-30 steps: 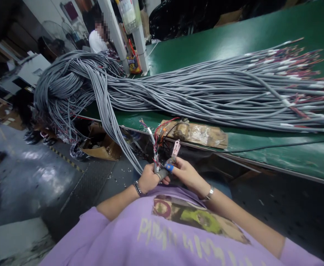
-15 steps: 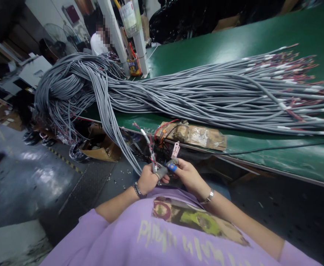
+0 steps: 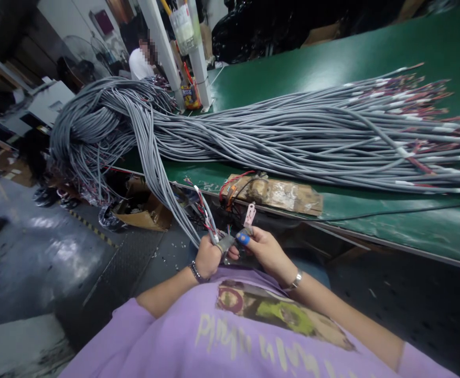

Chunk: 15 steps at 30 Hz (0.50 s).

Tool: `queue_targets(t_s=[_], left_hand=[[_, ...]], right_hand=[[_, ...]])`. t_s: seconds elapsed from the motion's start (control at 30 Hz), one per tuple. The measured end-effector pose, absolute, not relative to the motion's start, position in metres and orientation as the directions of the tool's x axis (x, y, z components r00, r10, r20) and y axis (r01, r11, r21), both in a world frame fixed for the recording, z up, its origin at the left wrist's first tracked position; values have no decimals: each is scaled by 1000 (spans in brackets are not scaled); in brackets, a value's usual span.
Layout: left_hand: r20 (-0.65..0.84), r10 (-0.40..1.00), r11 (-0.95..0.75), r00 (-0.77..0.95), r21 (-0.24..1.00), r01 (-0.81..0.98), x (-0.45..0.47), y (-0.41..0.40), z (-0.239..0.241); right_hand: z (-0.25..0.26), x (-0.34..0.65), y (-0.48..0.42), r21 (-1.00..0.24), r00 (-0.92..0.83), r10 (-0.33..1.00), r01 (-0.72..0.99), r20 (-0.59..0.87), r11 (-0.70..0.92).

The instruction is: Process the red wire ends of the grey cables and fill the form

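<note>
My left hand (image 3: 211,255) is closed around the ends of several grey cables (image 3: 184,223), whose run hangs down from the bench. Thin coloured wires (image 3: 203,207) and white tape stick up out of the grip. Beside it, thumb and fingers pinched, is my right hand (image 3: 264,251), with a blue wrap on a digit. A flat pale pink slotted tool (image 3: 250,214) rises from its fingers; the lower end is hidden. Grey covers sit on digits of both hands. The fingertips nearly meet, and short wire ends (image 3: 228,229) show between the hands.
A large bundle of grey cables (image 3: 253,131) lies along the green bench (image 3: 410,231), stripped ends at the right. A taped cardboard piece (image 3: 288,194) with red and black wires sits at the edge. An open carton (image 3: 147,210) stands below. A person (image 3: 140,63) is behind the posts.
The wires above my left hand have tilted to the left and spread apart. Short wire ends now show between my hands. My right hand has barely moved.
</note>
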<state>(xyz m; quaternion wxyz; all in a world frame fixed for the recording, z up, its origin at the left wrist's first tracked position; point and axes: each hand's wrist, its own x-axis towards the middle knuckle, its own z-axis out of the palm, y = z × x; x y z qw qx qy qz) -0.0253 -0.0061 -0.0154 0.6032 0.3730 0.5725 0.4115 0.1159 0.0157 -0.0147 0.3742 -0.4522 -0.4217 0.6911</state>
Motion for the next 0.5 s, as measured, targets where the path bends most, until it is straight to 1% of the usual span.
queue_targets(t_s=[0.17, 0.27, 0.33, 0.4, 0.5], left_hand=[[-408, 912, 410, 41, 908, -92, -25, -5, -11], [-406, 909, 413, 89, 907, -81, -27, -5, -9], [-394, 911, 402, 120, 914, -59, -29, -5, -9], [-382, 911, 391, 154, 920, -30, -30, -6, -7], [-372, 908, 377, 193, 926, 14, -30, -6, -6]], right_hand=[[-24, 118, 16, -901, -300, 893, -175, -335, -397], [-27, 124, 18, -864, -297, 888, -263, -350, -429], [-23, 128, 20, -832, -346, 870, -312, -351, -460], [-16, 131, 21, -822, -437, 834, -295, -336, -486], [-5, 129, 23, -859, -517, 792, -191, -323, -475]])
